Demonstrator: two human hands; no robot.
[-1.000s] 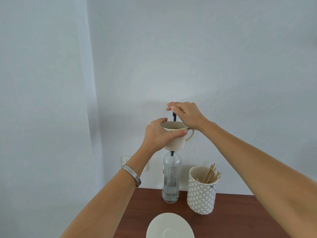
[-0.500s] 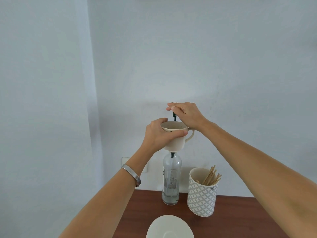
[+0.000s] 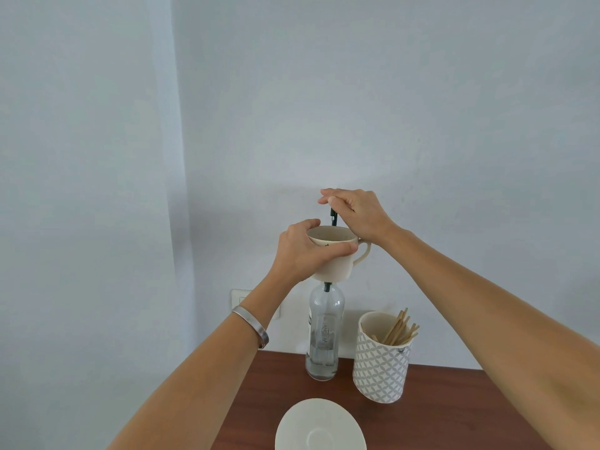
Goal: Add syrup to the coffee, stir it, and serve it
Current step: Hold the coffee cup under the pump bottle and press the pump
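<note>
My left hand (image 3: 300, 251) grips a cream coffee cup (image 3: 337, 264) by its side and holds it up in front of the neck of a clear glass syrup bottle (image 3: 324, 332). The bottle stands on the brown table (image 3: 454, 414) by the wall, with a little clear liquid at its bottom. A black pump stem (image 3: 333, 217) rises behind the cup's rim. My right hand (image 3: 354, 211) lies flat on the pump top, which it hides. The inside of the cup is not visible.
A white saucer (image 3: 319, 427) lies at the table's near edge. To the right of the bottle stands a patterned white-and-grey holder (image 3: 381, 368) with several wooden stirrers (image 3: 399, 329). A wall socket (image 3: 240, 298) sits behind my left wrist.
Both hands keep the same hold on the cup and the pump. The table and objects sit slightly lower in view, a small shift of the camera.
</note>
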